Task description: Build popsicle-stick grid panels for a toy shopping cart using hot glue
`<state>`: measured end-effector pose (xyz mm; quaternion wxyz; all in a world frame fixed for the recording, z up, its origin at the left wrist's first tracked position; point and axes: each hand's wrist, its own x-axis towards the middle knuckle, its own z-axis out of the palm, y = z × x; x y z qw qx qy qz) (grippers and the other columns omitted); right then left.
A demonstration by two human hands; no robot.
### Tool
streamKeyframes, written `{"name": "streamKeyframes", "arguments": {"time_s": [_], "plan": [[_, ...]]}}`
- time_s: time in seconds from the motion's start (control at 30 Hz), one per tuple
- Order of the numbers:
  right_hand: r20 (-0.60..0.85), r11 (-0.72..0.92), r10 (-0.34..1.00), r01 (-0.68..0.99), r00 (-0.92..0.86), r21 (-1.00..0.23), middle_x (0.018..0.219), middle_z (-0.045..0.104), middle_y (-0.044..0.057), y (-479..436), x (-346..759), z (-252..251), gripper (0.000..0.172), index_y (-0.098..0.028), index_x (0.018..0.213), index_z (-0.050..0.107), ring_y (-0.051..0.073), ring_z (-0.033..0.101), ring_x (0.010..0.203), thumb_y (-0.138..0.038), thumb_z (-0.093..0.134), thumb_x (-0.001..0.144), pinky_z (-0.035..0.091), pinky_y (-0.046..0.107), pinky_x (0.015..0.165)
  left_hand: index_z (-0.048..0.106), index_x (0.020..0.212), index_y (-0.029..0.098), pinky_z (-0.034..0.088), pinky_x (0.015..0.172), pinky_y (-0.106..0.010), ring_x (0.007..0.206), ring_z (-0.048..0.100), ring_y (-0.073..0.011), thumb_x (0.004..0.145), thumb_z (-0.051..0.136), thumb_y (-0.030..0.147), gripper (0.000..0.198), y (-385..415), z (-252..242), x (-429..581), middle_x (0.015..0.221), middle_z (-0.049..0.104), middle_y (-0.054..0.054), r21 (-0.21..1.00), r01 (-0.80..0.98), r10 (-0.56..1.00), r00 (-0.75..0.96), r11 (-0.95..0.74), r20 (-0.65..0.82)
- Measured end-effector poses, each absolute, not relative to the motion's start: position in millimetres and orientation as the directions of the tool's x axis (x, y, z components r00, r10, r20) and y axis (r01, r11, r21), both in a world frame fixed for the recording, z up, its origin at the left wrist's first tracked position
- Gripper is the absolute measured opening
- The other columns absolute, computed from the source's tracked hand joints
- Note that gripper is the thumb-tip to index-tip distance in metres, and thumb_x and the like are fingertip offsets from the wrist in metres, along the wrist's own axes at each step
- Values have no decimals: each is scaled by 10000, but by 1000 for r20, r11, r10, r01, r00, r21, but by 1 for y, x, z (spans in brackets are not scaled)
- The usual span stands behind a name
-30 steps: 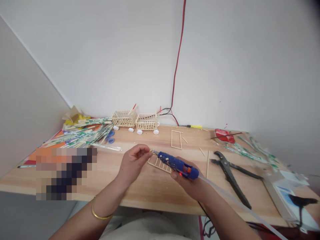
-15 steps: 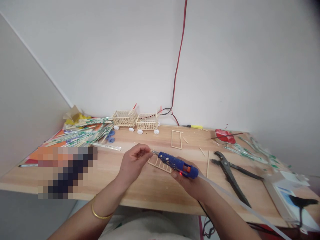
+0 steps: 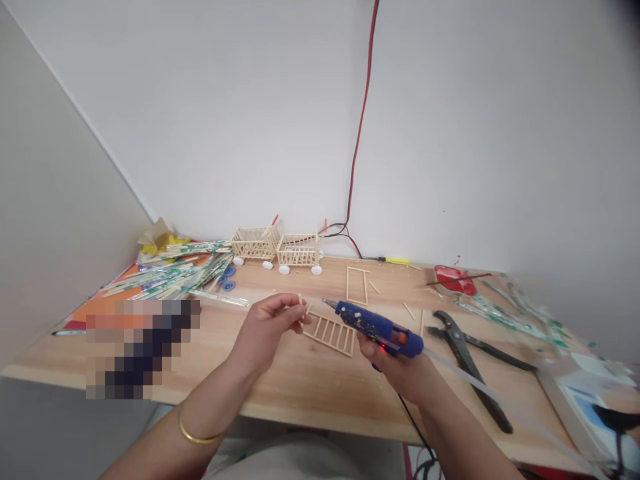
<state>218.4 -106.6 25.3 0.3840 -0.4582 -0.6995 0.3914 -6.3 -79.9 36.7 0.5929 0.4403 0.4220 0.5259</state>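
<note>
Over the near edge of the table (image 3: 310,383), the right hand (image 3: 400,367), wrapped round the blue glue gun (image 3: 380,327), is pulling its nozzle rightward, away from the short stick (image 3: 300,300). The left hand (image 3: 267,330) is pinching that stick in its fingertips beside the ladder frame (image 3: 333,333). The glue dab is probably applied.

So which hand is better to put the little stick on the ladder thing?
Left, probably. The left hand pinches the small stick just beside the left end of the ladder frame. The right hand is full: it grips the blue glue gun, nozzle toward that stick.
</note>
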Motion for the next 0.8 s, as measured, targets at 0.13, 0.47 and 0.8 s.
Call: {"name": "streamKeyframes", "arguments": {"time_s": [0.13,0.47,0.8], "plan": [[234,340,909,288,-345,-895,622,451,-27,-114,215,28,269,-196,675,454,107,435,562,-403,557,812,362,241,532,679,789,120,451,607,-174,658,568,-77,716,717,215,126,-80,39,-8,723,636,-20,843,-492,973,179,217,-146],[225,344,907,318,-356,-884,651,497,-13,-115,204,25,218,-204,685,478,126,467,591,-369,586,779,372,245,546,633,764,124,446,526,-160,593,537,-64,742,697,175,84,-85,50,-1,678,587,-1,649,-678,939,248,344,-238],[231,344,911,321,-341,-883,624,463,-30,-114,205,25,221,-200,668,454,110,437,559,-330,597,775,343,233,519,609,725,107,402,474,-140,557,492,-41,726,712,172,123,-85,47,1,706,584,-1,668,-659,939,227,344,-259]]}}
